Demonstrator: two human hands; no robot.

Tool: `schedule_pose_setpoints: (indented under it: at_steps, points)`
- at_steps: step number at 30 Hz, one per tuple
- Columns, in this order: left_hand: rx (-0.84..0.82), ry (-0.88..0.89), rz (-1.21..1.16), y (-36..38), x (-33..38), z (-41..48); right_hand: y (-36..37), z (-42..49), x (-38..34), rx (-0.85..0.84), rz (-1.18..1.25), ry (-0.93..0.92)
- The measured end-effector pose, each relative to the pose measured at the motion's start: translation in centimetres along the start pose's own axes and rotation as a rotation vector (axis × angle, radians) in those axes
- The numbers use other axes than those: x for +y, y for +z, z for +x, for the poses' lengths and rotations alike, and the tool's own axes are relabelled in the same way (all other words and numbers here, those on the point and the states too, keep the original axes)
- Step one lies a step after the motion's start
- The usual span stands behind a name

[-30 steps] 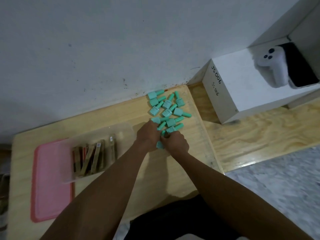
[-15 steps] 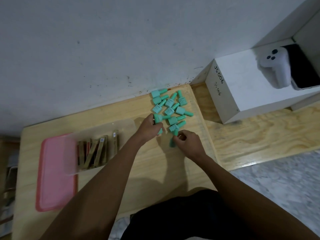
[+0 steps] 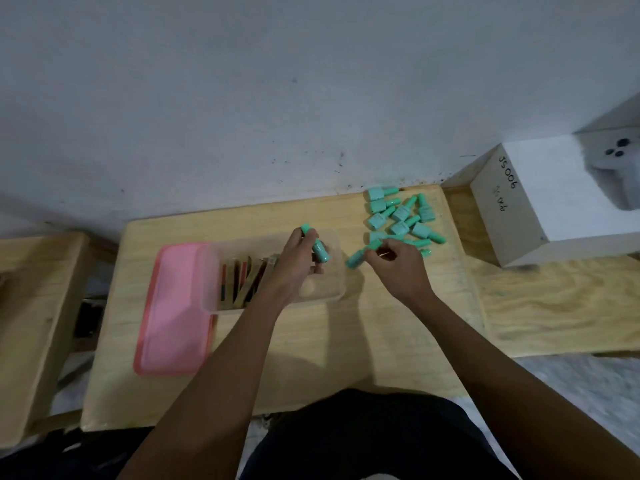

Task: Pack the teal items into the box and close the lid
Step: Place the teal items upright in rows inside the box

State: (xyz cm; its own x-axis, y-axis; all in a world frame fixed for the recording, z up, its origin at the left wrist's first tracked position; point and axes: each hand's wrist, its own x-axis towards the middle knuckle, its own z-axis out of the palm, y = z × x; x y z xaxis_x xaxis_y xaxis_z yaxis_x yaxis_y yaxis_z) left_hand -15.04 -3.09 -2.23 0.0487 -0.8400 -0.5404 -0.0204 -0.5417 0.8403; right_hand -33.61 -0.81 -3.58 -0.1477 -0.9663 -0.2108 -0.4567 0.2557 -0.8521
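Observation:
Several teal bottles [image 3: 401, 216] lie in a heap at the far right of the wooden table [image 3: 346, 327]. A clear plastic box [image 3: 325, 289] stands mid-table with several brown packets [image 3: 246, 278] leaning in its left half. My left hand [image 3: 298, 261] hovers over the box, gripping one teal bottle [image 3: 320, 251] with its cap pointing away. Just right of the box, my right hand [image 3: 394, 261] pinches another teal bottle [image 3: 356, 259] by one end at the near edge of the heap. The pink lid [image 3: 173, 306] lies flat, partly under the box's left side.
A white box [image 3: 547, 202] with handwriting sits on a lower wooden board [image 3: 554, 306] to the right, a white object [image 3: 616, 168] on top. A grey wall runs close behind the table. Another wooden surface [image 3: 31, 306] stands at the left.
My left hand has carried a teal bottle from the heap leftward to over the box. My right hand still holds its bottle beside the heap. The view has shifted left.

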Motion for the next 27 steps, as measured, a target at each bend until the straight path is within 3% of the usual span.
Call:
schedule_pose_setpoints:
  at_steps: [4, 11, 18, 27]
  points:
    - [0.092, 0.167, 0.159, -2.4, -0.7, -0.1, 2.7, 0.9, -2.4, 0.02, -0.121, 0.007]
    - [0.242, 0.228, 0.28, -3.3, -2.0, 2.5, 6.8, 2.9, -4.3, 0.04, -0.669, -0.012]
    - [0.19, 0.272, 0.419, -3.9, -2.7, 4.4, 9.3, 4.2, -3.4, 0.073, -0.942, -0.071]
    - [0.13, 0.261, 0.475, -3.8, -3.4, 6.3, 10.1, 4.8, -4.0, 0.034, -1.1, -0.039]
